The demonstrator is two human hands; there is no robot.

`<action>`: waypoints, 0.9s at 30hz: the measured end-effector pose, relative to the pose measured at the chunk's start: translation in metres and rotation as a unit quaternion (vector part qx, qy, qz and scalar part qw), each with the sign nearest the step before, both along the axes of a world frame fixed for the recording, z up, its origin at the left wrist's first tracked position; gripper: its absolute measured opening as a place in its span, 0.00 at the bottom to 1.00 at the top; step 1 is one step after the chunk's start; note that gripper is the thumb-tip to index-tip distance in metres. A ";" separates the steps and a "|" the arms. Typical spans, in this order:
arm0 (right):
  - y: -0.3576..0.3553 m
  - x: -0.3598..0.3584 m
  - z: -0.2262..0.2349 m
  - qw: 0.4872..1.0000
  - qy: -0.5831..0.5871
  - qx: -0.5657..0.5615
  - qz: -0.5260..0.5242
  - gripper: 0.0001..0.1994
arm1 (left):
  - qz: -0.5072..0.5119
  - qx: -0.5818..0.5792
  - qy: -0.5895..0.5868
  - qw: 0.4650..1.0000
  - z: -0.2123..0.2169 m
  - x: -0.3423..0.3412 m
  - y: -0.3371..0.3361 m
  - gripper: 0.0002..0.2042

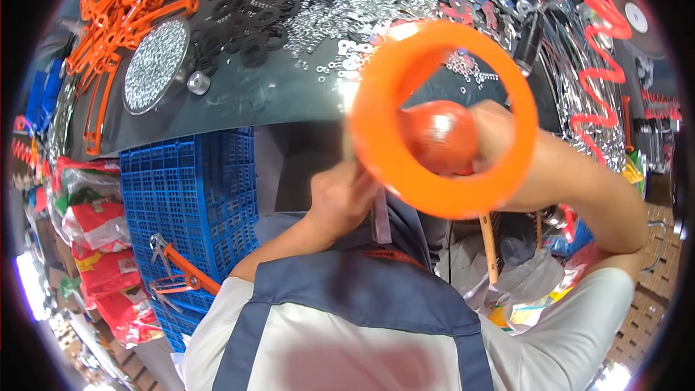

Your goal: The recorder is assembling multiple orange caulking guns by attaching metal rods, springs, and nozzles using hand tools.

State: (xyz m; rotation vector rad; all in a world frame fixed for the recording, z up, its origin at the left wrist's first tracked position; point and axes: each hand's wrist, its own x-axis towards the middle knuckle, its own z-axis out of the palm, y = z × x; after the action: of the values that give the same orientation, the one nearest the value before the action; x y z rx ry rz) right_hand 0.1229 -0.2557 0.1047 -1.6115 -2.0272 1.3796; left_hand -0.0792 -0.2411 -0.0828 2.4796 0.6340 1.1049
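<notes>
Close to the camera, a large orange ring (373, 123), the end of an orange part, takes up much of the middle. Through its opening shows a shiny red round-ended piece (440, 136), with my right hand (496, 130) closed around it, blurred and partly covered by the ring. At the ring's lower left, my left hand (344, 192) is a closed fist; what lies inside its fingers is hidden. Under that fist a flat grey strip (381, 221) hangs down. Whether the ring touches either hand cannot be told.
On the dark worktable (239, 105) lie a heap of orange tool frames (137, 0), a round dish of small metal parts (156, 65) and many loose washers (347, 11). Blue crates (188, 203) stand at the left. A red coiled hose (601, 65) hangs at the right.
</notes>
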 end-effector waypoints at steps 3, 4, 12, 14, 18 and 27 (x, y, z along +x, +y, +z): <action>0.015 -0.011 0.013 0.991 -0.097 -0.089 0.001 0.09 | -0.004 -0.011 -0.060 0.998 -0.008 0.002 0.001 0.19; 0.018 -0.012 0.012 0.981 -0.148 -0.124 0.021 0.09 | -0.001 -0.001 -0.043 0.999 -0.007 0.002 0.001 0.20; -0.016 -0.012 0.031 0.986 -0.013 -0.083 -0.142 0.18 | -0.012 0.036 0.036 0.999 0.004 -0.004 0.003 0.20; -0.044 -0.007 0.033 0.983 0.003 -0.083 -0.162 0.21 | -0.027 0.012 0.037 0.999 0.014 -0.017 -0.003 0.15; -0.103 -0.005 0.015 0.942 0.148 -0.027 -0.299 0.24 | 0.000 -0.664 -0.231 0.711 0.003 -0.057 -0.005 0.12; -0.135 -0.019 -0.029 0.882 0.329 -0.061 -0.332 0.23 | -0.106 -0.770 -0.267 0.570 0.052 -0.058 -0.013 0.10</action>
State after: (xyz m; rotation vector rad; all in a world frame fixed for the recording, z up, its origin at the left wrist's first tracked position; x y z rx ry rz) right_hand 0.1036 -0.3902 0.0755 -1.3966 -0.8993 1.4908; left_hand -0.1368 -0.2539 -0.0307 0.5902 0.6015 0.5535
